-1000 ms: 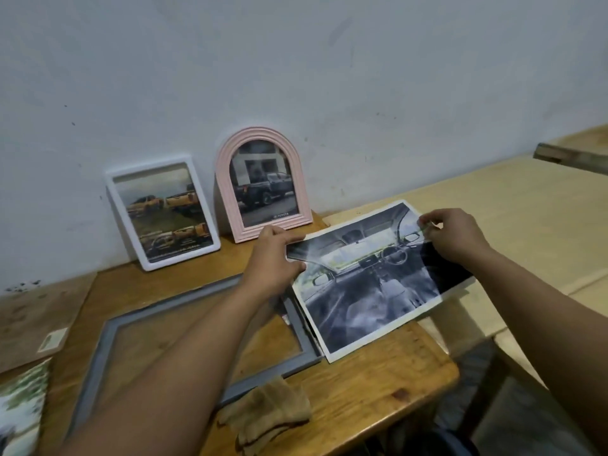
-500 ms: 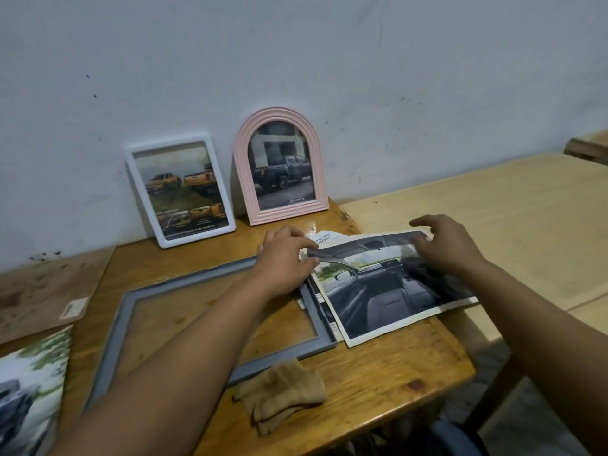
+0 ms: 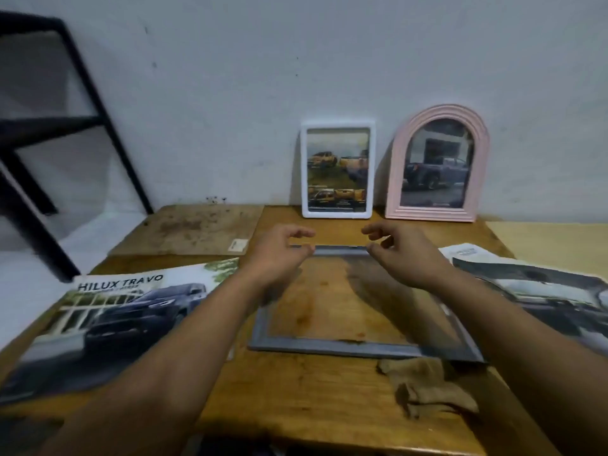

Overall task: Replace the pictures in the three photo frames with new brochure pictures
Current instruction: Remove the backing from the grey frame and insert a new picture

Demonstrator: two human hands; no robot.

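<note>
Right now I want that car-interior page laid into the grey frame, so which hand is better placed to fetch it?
Right hand, probably. The interior page lies on the table just to its right, beside the grey frame. The left hand would have to cross over the frame. Both hands hold nothing.

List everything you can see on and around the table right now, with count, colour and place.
grey frame: 1, grey, flat at table centre, wood showing through
white frame: 1, white, upright against wall, holds truck pictures
pink arched frame: 1, pink, upright against wall, right of white frame, holds truck picture
Hilux Travo brochure: 1, dark truck cover, flat at left
interior picture: 1, grey-black, flat at right
cloth: 1, tan, crumpled at front right
board: 1, stained brown, back left
table: 1, brown wood
black stand: 1, far left
left hand: over grey frame's far edge
right hand: over same edge
</note>
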